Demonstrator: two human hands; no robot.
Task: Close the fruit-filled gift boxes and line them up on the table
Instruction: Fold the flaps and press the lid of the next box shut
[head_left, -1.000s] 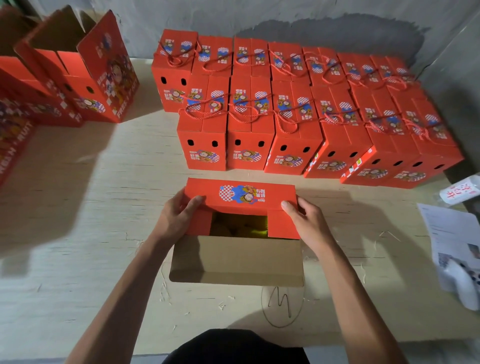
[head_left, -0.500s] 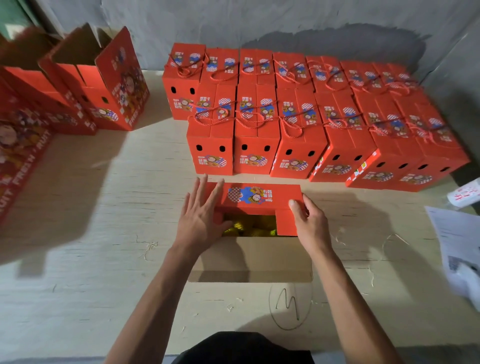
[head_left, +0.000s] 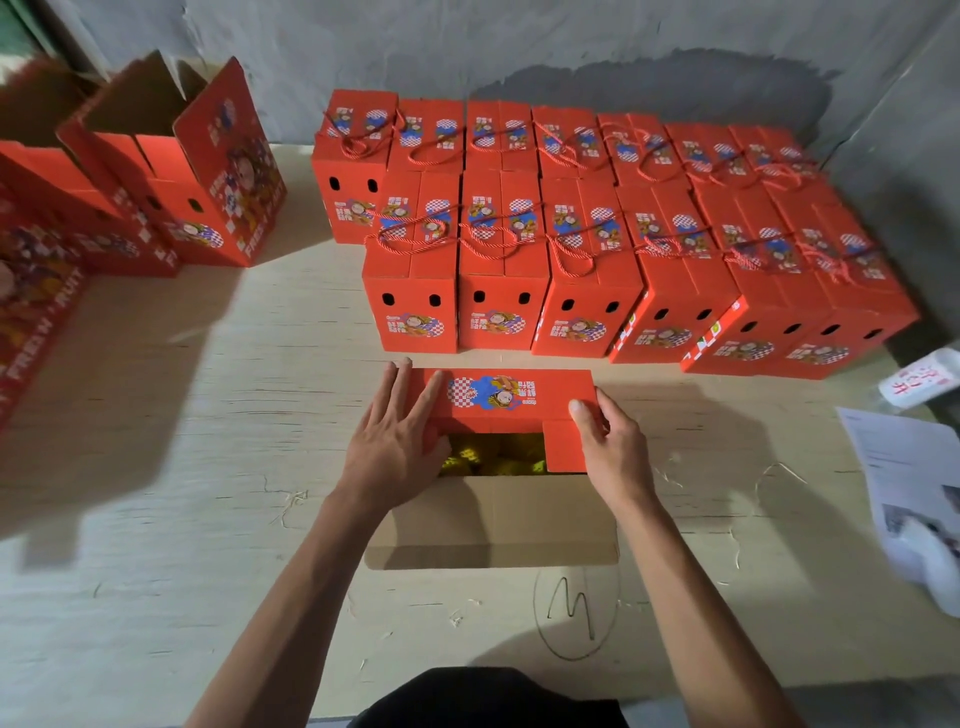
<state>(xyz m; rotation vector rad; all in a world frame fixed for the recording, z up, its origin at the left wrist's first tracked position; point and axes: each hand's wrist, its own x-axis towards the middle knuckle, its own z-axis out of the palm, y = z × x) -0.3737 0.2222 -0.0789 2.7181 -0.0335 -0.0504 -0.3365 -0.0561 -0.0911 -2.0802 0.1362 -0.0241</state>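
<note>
— Far left on the counter (head_left: 156, 415)?
— Open red boxes (head_left: 171, 171), flaps standing up, brown cardboard inside.

— And in the middle?
— The gift box (head_left: 511, 415) being closed, just in front of the finished ones. Printed far flap folded down over the top, right side flap down too, brown near flap (head_left: 493, 519) lying open toward the body. Yellow fruit (head_left: 493, 457) visible through the gap.

— Left hand (head_left: 395, 441)?
— Flat, fingers straight and spread, pressing on the left end of the box top (nothing gripped).

— Right hand (head_left: 608, 447)?
— Resting along the right end of the top, fingertips on the far flap's corner, only slightly bent; not curled round anything.

— Behind?
— Two rows of closed boxes (head_left: 597, 244), rope handles on top, side by side against the grey wall.

— Far right?
— Printed papers (head_left: 914, 488) at the counter edge.
</note>
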